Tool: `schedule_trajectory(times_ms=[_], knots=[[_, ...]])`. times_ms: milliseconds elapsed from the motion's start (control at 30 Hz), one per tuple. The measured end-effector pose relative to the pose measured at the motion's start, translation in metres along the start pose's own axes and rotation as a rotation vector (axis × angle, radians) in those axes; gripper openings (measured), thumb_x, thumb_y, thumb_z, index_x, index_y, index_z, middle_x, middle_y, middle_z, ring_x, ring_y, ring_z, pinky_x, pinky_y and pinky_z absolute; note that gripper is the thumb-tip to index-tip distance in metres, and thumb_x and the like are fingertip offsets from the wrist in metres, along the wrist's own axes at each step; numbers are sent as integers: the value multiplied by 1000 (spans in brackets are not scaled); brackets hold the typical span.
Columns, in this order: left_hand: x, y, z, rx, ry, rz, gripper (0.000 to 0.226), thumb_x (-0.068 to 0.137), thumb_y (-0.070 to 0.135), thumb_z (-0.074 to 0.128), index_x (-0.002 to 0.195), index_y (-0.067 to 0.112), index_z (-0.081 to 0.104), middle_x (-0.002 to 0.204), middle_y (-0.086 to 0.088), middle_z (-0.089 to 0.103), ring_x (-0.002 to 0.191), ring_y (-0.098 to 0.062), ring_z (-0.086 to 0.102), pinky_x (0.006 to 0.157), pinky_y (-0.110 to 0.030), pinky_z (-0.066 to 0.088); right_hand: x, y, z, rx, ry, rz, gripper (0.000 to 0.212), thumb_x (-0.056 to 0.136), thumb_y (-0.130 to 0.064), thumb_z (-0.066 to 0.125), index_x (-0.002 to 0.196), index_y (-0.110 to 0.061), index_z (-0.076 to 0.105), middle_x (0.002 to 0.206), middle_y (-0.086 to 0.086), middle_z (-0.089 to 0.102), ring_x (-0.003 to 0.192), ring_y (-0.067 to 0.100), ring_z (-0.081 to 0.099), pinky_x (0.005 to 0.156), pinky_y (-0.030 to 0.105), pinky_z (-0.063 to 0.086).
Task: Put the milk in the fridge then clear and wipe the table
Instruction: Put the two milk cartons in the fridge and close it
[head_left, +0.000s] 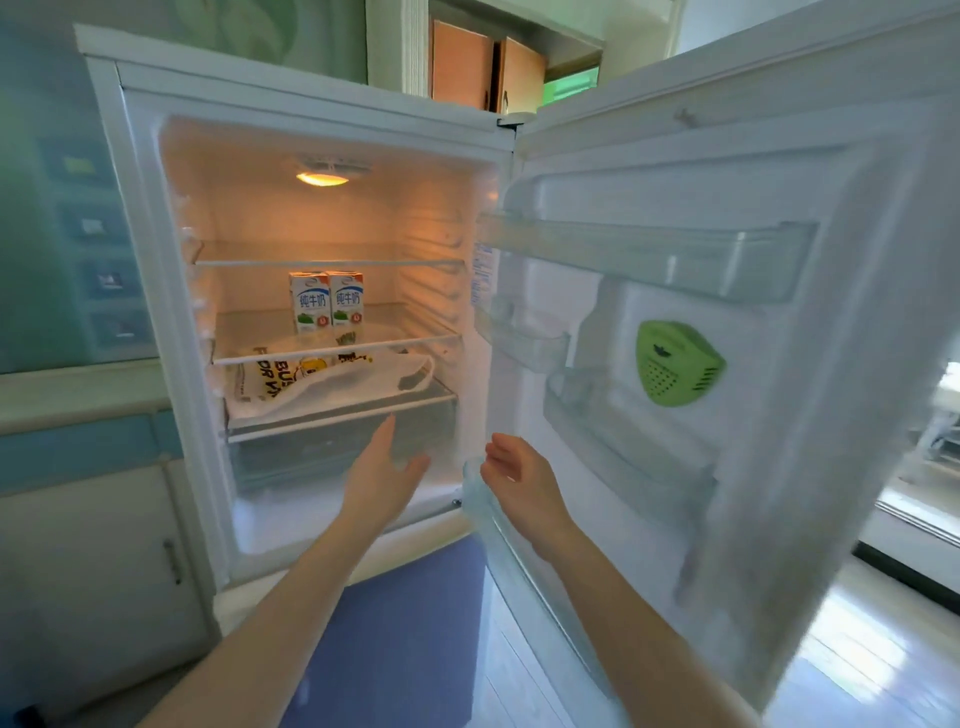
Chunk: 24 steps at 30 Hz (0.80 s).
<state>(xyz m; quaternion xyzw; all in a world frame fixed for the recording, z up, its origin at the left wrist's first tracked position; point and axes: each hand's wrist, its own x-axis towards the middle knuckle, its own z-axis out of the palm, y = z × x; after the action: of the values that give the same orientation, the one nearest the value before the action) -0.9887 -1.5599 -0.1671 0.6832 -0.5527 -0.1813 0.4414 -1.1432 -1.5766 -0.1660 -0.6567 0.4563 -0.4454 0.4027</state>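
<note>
Two white milk cartons (327, 300) stand upright side by side on the middle glass shelf (415, 340) of the open fridge (156, 249). My left hand (382, 475) is empty, fingers straight, held in front of the bottom drawer below the cartons. My right hand (517, 480) is also empty, fingers loosely curled, beside the lower inner edge of the fridge door (727, 338). Neither hand touches the cartons.
A white printed bag (332, 382) lies on the shelf below the milk. The door swings wide to the right with see-through racks and a green deodoriser (678, 364). A blue mat (400, 639) lies on the floor. White cabinets (93, 571) stand at left.
</note>
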Motion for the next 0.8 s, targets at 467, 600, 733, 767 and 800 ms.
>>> schedule_trajectory(times_ms=[467,600,733,767,800], knots=[[-101,89,53,-234,83,269,37,92,21,52,129,15,52,136,-3,52,125,-13,46,97,-12,30,-113,2,-93,145,204,-196,35,86,2,56,83,-33,59,84,-5,66,76,-8,64,78,8,48],[-116,117,70,-216,32,456,42,91,17,53,133,16,47,144,0,41,130,-3,33,94,7,17,-130,-4,-122,174,373,-286,29,83,6,57,81,-22,64,70,-8,70,70,0,67,72,12,51],[-124,139,86,-138,-50,544,53,92,24,51,142,21,31,153,3,22,141,-6,17,110,-15,13,-139,-6,-148,231,548,-362,27,85,2,57,81,-24,66,70,-10,72,74,14,69,73,23,55],[-125,142,89,-117,-76,545,55,93,26,50,143,22,27,154,3,19,142,-7,13,114,-20,12,-139,-8,-153,272,618,-371,26,84,0,58,80,-24,66,71,-8,71,75,15,68,73,24,56],[-127,145,91,-95,-105,547,57,93,28,48,144,22,23,155,3,16,143,-8,10,117,-26,11,-140,-9,-158,310,702,-373,23,83,-3,59,80,-25,66,74,-6,71,76,15,67,74,24,55]])
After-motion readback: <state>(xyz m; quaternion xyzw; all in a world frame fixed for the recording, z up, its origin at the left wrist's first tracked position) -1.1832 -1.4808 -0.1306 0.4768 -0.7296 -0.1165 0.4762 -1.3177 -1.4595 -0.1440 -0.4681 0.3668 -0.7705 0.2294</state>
